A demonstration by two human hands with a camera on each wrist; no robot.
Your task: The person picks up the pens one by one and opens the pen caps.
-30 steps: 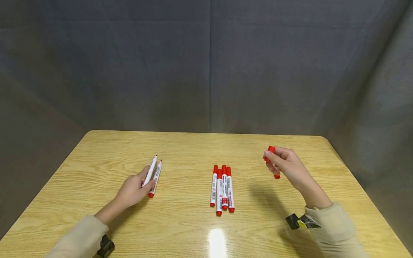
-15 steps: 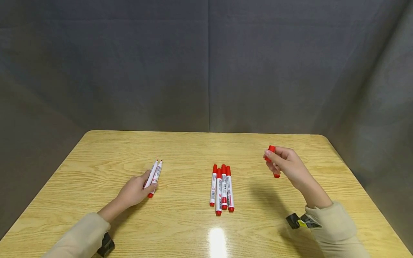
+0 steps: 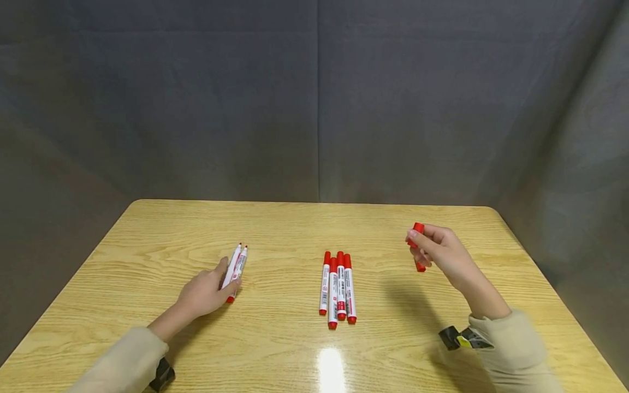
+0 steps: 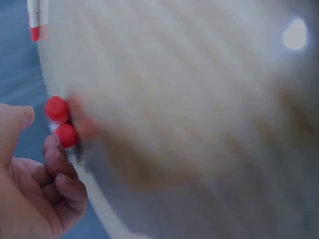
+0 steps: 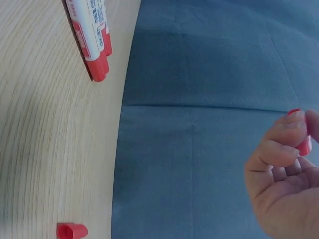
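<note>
The left hand (image 3: 203, 292), thumb spread wide from its fingers, lies beside two uncapped markers (image 3: 241, 265) on the bench (image 3: 275, 338). The right hand (image 3: 444, 254) pinches a red cap (image 3: 418, 228); a second cap (image 5: 72, 231) lies nearby, hollow end showing. Between the hands, four markers (image 3: 341, 284) lie grouped, red caps on.
</note>
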